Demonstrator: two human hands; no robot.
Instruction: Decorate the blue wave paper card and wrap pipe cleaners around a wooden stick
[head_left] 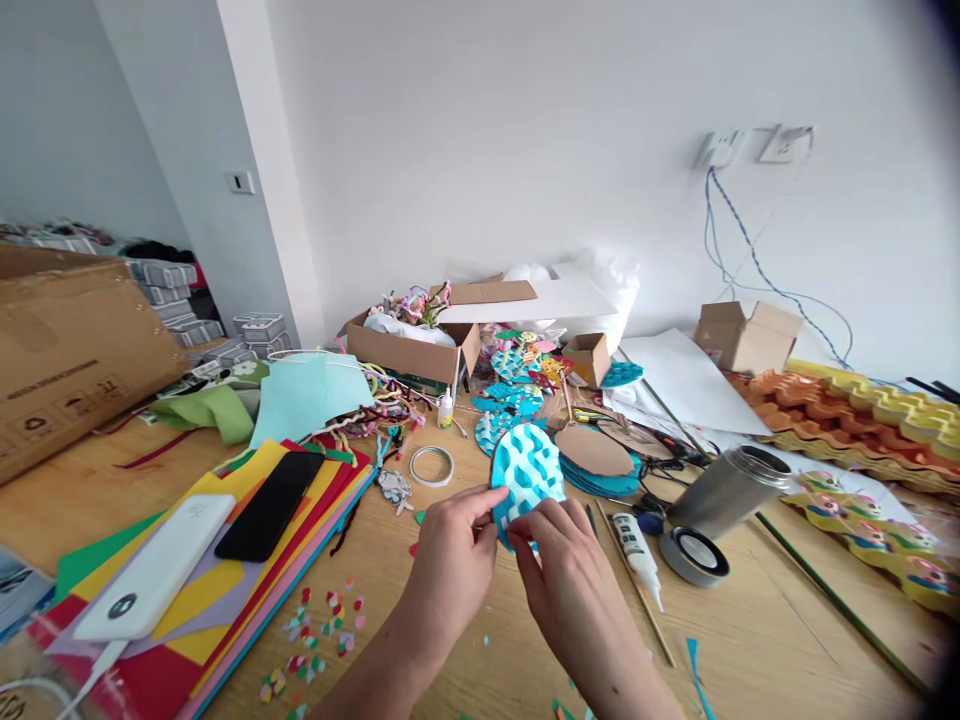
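Observation:
A blue oval piece with a woven pattern of pale wavy strips (526, 462) is held up over the table. My left hand (457, 540) grips its left edge, thumb and fingers closed on it. At its lower right, my right hand (559, 550) has its fingertips pinched together against the surface; whatever small bit they may hold is hidden. Behind the piece lies a stack of cardboard ovals with blue undersides (595, 450). More blue patterned pieces (517, 400) lie further back.
A white glue bottle (637, 555), a steel flask (724, 495) and its lid (695, 556) are at right. Coloured felt sheets (285, 530) carry a black phone (271, 505) and a white power bank (157, 565). Paper scraps (322, 630) lie nearby; egg trays (847, 420) stand far right.

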